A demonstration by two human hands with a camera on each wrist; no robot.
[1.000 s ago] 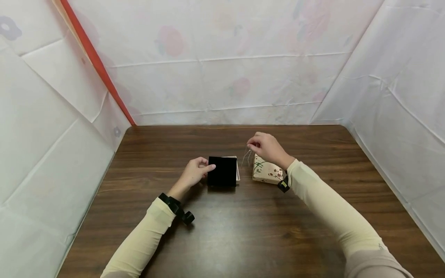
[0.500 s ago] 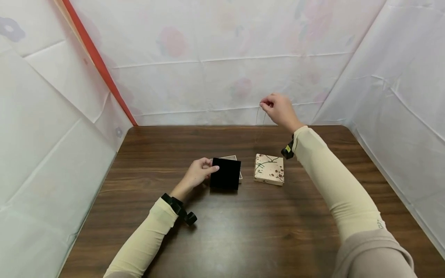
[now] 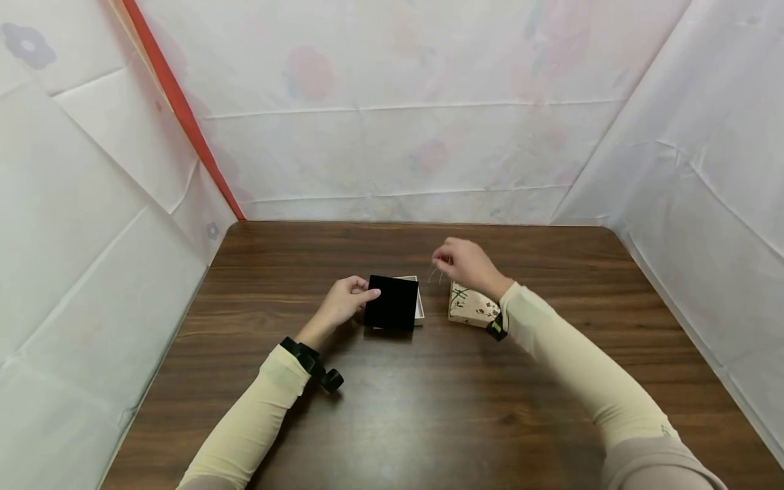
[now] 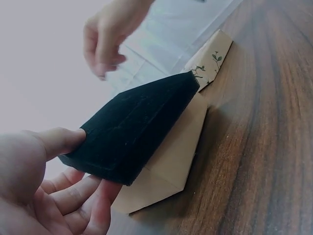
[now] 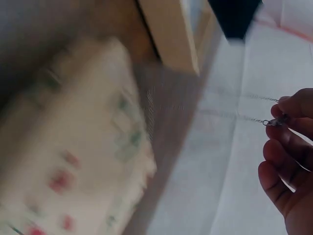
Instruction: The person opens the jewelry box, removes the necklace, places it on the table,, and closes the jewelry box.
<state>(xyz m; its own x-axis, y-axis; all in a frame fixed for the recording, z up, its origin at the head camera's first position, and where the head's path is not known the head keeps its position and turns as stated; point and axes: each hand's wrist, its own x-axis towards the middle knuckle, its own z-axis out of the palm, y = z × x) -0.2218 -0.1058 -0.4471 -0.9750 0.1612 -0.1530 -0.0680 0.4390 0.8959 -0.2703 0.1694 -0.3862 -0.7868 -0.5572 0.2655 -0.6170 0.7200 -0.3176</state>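
Observation:
My left hand [image 3: 343, 301] pinches a square black foam pad [image 3: 392, 303] by its left edge, thumb on top and fingers beneath. In the left wrist view the pad [image 4: 134, 127] is tilted above a pale open box [image 4: 166, 171]; the box's inside is mostly hidden. My right hand [image 3: 470, 264] pinches a thin silvery chain necklace [image 3: 435, 273] between thumb and forefinger. The right wrist view shows a small ring and clasp [image 5: 275, 121] at the fingertips, with two strands trailing away. Below that hand lies the cream floral box lid [image 3: 473, 306], partly covered by the wrist.
Both box parts stand on a dark wood-grain table [image 3: 392, 422]. White printed sheets [image 3: 392, 122] hang behind and at both sides of it. A red strip [image 3: 184, 109] runs down the back left corner.
My right hand rose away with the chain, then came back down near the box lid. The left hand keeps the pad, which shifted slightly right and then back left.

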